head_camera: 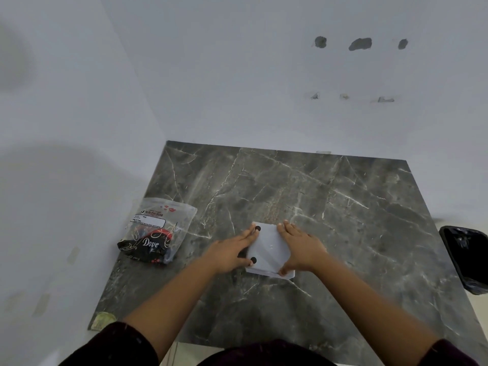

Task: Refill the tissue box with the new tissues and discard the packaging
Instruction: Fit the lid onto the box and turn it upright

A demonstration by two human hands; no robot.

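A white tissue box [269, 248] lies upside down on the dark marble table [330, 207], its flat base up, with two black round feet showing on the left side. My left hand [232, 253] presses against the box's left side, fingers along the edge. My right hand [299, 249] grips its right side, thumb at the near corner. A clear plastic pack of new tissues [155, 231], printed with "Dove" on a black and red wrap, lies at the table's left edge, apart from both hands.
A bin lined with a black bag [466, 257] stands on the floor past the table's right edge. White walls close off the left and far sides of the table.
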